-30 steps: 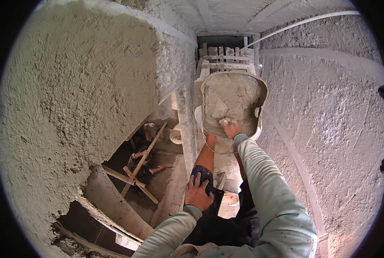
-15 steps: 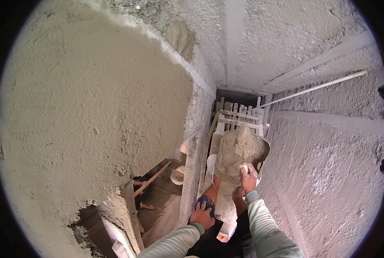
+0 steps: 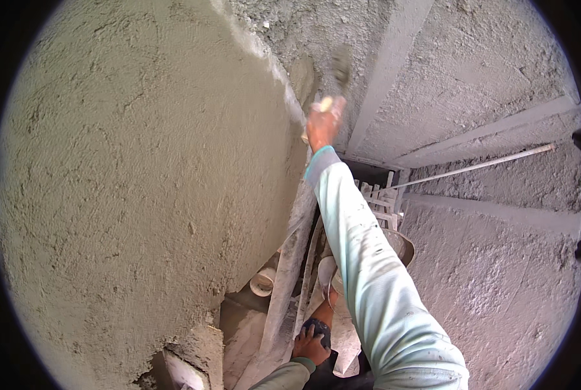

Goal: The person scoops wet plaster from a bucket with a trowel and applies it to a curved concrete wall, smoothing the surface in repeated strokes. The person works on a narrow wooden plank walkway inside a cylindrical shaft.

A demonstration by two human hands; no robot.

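My right hand (image 3: pixel 325 123) is raised to the far wall, its fingers wrapped round the pale handle of a trowel (image 3: pixel 341 65). The trowel's grey blade is blurred by motion and is close to the rough wall surface, just right of a wet mortar patch (image 3: pixel 301 78). My left hand (image 3: pixel 312 346) lies on my bent knee with its fingers spread, holding nothing. Behind my right forearm, the mortar tub (image 3: pixel 404 245) is mostly hidden; its right rim shows.
Freshly coated wall (image 3: pixel 154 162) fills the left side, with a broken opening at its lower edge. Wooden slats (image 3: pixel 382 198) stand beyond the tub. A long pole (image 3: pixel 479 168) leans along the right wall. A white bucket (image 3: pixel 263 282) sits low beyond an upright post (image 3: pixel 290 279).
My right hand has risen from the tub to the far wall with the trowel. My left hand stays on my knee. The view has shifted; the person seen below is out of sight.
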